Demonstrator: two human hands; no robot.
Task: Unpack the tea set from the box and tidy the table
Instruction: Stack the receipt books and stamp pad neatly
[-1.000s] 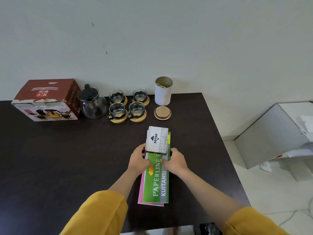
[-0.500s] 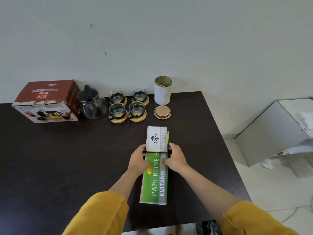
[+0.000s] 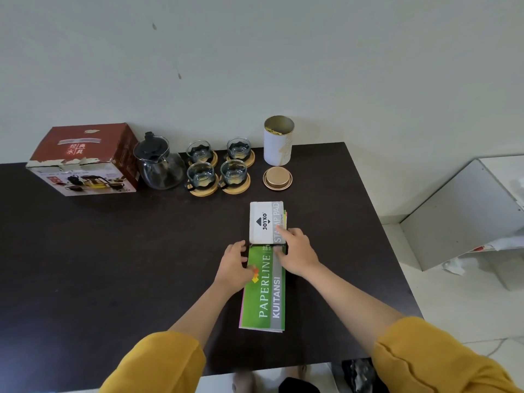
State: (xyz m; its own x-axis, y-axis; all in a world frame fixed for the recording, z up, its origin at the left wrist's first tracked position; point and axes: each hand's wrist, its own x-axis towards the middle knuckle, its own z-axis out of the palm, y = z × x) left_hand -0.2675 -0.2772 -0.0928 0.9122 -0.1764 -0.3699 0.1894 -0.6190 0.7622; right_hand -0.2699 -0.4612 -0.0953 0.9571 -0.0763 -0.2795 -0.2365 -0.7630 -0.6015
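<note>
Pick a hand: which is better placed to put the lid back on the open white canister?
Right, likely. The right hand lies on the stamp pad box, directly below the lid and canister. The left hand rests on the green receipt book, farther left.

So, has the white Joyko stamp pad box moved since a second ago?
Yes, slightly: the white Joyko stamp pad box has turned counterclockwise, now square with the dark table's far edge, no nearer the round tan lid.
</note>
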